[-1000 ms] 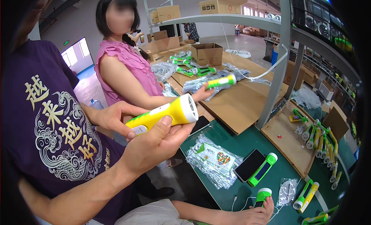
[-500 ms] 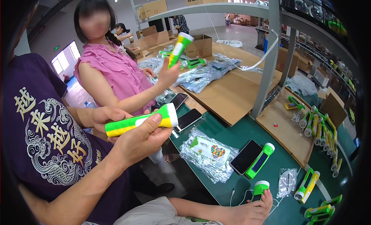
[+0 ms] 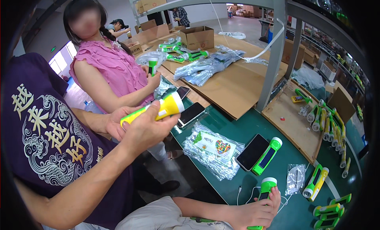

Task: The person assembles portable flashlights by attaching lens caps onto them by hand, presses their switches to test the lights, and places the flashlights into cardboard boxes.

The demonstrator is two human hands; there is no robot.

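Dark green worktop [image 3: 241, 131] carries a bundle of clear plastic bags [image 3: 211, 151] beside a black-screened phone [image 3: 251, 151]. At the bottom of the view, the wearer's left hand [image 3: 254, 213] grips a green flashlight with a white head [image 3: 268, 186], near a thin white cable [image 3: 239, 195]. Whether the overlapping fingers include the right hand cannot be told. Further left, a purple-shirted person [image 3: 95, 166] holds a yellow, white-headed flashlight [image 3: 170, 105].

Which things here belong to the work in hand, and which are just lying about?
Seemingly part of the work:
green flashlight in the left hand
yellow flashlight in another worker's hands

Probably just lying about:
black smartphone on green tabletop
another smartphone near its edge
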